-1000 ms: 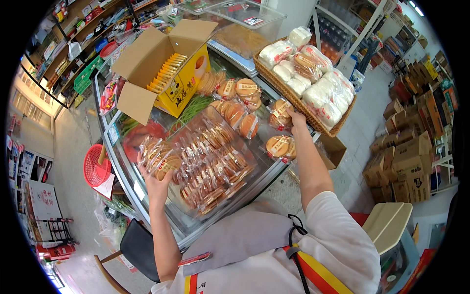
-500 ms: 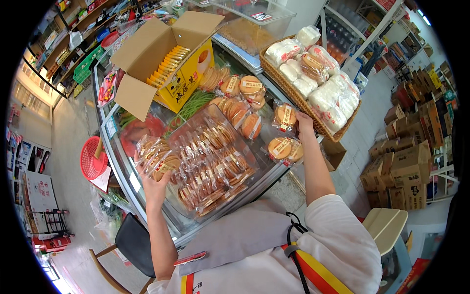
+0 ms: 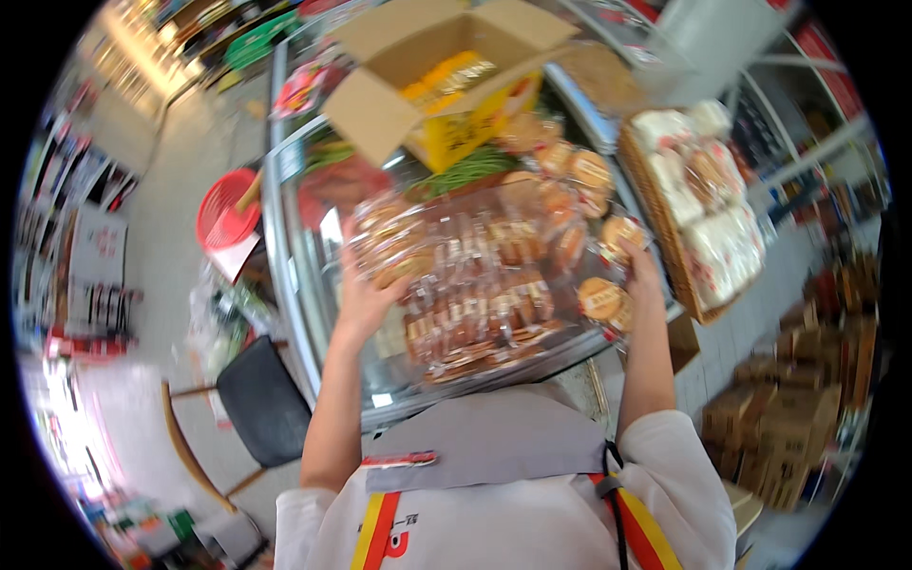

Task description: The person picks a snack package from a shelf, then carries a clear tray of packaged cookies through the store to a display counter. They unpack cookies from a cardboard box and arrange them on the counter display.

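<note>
My left hand [image 3: 369, 296] is closed around a bundle of round flat biscuits in clear wrappers [image 3: 394, 245], at the left side of a clear plastic tray. Inside that tray stand rows of wrapped biscuits [image 3: 480, 302]. To the right, my right hand [image 3: 643, 274] has its fingers on a single wrapped biscuit pack [image 3: 619, 234], the thumb side against its edge. Another biscuit pack [image 3: 600, 298] lies just below it on the glass counter. More wrapped biscuits [image 3: 589, 171] are grouped beyond the tray. The picture is blurred by motion.
An open yellow cardboard box [image 3: 472, 130] holding yellow sachets stands at the back. A wicker basket [image 3: 654, 214] of white wrapped packs sits at the right. Green strands [image 3: 465, 171] lie behind the tray. A red plastic basket [image 3: 228, 211] and a black-seated chair [image 3: 263, 399] are at the left.
The whole view has turned, so the counter and its goods appear shifted right. My left hand keeps its biscuit bundle beside the tray; my right hand stays at the single pack.
</note>
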`<state>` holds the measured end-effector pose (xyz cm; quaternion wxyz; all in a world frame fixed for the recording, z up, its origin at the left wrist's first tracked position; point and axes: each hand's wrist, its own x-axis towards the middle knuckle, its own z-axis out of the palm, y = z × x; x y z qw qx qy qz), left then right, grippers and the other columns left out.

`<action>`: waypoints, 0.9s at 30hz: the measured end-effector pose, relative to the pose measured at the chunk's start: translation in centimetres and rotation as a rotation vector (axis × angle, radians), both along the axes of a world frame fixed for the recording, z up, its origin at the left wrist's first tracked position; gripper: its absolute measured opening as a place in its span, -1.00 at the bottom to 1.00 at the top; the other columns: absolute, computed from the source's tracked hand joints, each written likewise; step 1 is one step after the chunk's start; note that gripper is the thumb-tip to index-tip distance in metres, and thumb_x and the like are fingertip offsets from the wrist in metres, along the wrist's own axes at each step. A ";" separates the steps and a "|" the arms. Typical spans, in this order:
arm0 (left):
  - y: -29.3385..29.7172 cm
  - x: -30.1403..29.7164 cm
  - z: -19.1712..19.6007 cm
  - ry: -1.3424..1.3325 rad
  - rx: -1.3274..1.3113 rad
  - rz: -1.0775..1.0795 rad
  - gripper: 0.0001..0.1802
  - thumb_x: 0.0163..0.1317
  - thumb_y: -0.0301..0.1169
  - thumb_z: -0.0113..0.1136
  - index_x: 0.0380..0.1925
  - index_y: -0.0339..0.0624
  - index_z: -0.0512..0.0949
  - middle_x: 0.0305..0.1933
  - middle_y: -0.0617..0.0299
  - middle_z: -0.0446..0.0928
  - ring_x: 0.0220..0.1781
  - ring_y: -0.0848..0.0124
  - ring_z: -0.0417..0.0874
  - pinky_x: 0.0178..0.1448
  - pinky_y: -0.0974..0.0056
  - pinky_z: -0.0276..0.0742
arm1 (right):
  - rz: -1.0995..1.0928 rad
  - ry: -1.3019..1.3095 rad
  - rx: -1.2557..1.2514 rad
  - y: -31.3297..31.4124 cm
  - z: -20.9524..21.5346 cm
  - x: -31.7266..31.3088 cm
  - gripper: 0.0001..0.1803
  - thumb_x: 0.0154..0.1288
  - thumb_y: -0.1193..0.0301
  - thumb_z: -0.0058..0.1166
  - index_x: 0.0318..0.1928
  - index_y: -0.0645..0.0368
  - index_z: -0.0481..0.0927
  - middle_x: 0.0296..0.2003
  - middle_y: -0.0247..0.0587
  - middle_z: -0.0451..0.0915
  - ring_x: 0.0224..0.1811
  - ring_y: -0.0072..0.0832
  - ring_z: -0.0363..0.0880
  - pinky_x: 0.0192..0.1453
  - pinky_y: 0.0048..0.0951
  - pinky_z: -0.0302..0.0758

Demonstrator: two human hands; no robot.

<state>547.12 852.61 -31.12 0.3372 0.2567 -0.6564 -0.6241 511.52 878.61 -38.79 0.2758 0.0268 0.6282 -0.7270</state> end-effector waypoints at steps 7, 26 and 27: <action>-0.8 0.6 -1.5 -0.079 -0.077 0.043 0.18 -0.18 -0.49 0.45 0.38 -0.07 -0.15 0.24 -0.01 0.10 0.30 0.16 0.20 0.38 0.16 0.18 | 0.141 0.721 0.298 -1.0 14.3 6.3 -0.26 -0.06 0.56 0.27 0.21 0.28 0.30 -0.08 -0.15 0.50 -0.05 -0.43 0.51 0.02 -0.46 0.48; -2.3 5.4 -1.3 0.206 0.240 -0.234 0.09 0.02 -0.40 0.30 0.42 -0.04 -0.24 0.49 0.17 -0.18 0.48 0.30 -0.07 0.46 0.19 -0.03 | 1.411 2.199 0.321 -18.2 19.4 27.7 -0.65 -0.03 0.46 0.11 -0.14 0.18 0.47 -0.20 -0.22 0.41 -0.13 -0.30 0.42 -0.04 -0.37 0.40; -1.6 6.0 -1.6 0.223 0.238 -0.235 0.08 0.03 -0.35 0.30 0.42 -0.07 -0.24 0.49 0.16 -0.20 0.49 0.29 -0.08 0.46 0.19 -0.05 | 1.438 2.103 0.178 -19.0 18.9 26.4 -0.63 -0.05 0.46 0.14 -0.13 0.17 0.47 -0.18 -0.20 0.41 -0.10 -0.27 0.42 -0.01 -0.34 0.41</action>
